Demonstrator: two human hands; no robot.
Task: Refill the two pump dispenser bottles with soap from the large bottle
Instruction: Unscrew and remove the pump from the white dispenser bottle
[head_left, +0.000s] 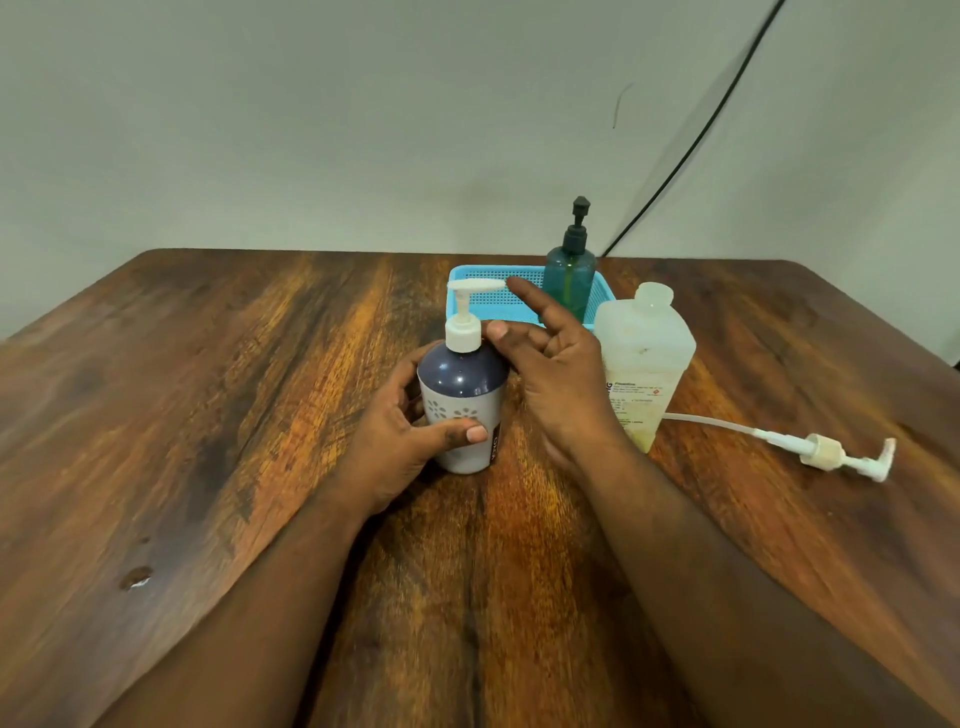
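A navy-and-white pump bottle (462, 395) with a white pump head (464, 322) stands upright mid-table. My left hand (402, 441) wraps its lower body. Just right of the pump collar, my right hand (558, 369) is open with fingers spread, thumb tip near the collar. The large translucent soap bottle (644, 358) stands uncapped to the right. Its long-tubed pump (826, 452) lies flat on the table further right. A teal pump bottle (570, 275) with a black pump stands in the blue basket (498, 304).
The wooden table (260, 415) backs onto a grey wall. A black cable (691, 145) runs down the wall behind the basket. A small wet spot (136, 577) sits near the left front.
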